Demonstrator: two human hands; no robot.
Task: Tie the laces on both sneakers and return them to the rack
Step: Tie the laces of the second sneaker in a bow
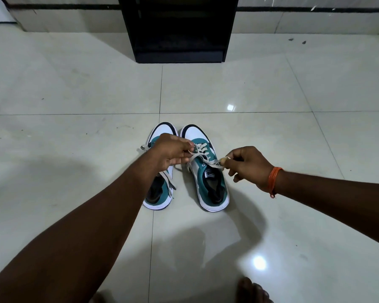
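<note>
— On the tiled floor (pixel 74 149) in the head view, we have both sneakers side by side, toes pointing away toward the black rack (pixel 179 29), which stands well apart from them against the wall. Where do we hold?

— We are already on the right sneaker (pixel 208 173). Our left hand (pixel 173 152) is pinched closed on one lace strand above the eyelets, and our right hand (pixel 247 165) is clenched on the other strand near its tip, the laces (pixel 202 157) drawn out between the two.

— And the left sneaker (pixel 160 189)?

— It sits just beside the right one, partly under our left forearm. Its lace (pixel 169 180) trails loose over the side, so we judge it untied.

— How will these laces behave?

— They look flat, soft and limp, so we expect them to sag the moment tension drops. We judge the best hold is close to the crossing, between thumb and fingertip, keeping both strands taut while the loop forms. Flat cotton should grip itself well enough; a knot ought to hold.

— And the shoes themselves?

— Light, we think, with a stiff white sole and a softer teal upper. For the rack, we would pinch each one at the heel collar or carry it by the sole edge, not by the laces, which could pull the bow loose.
</note>
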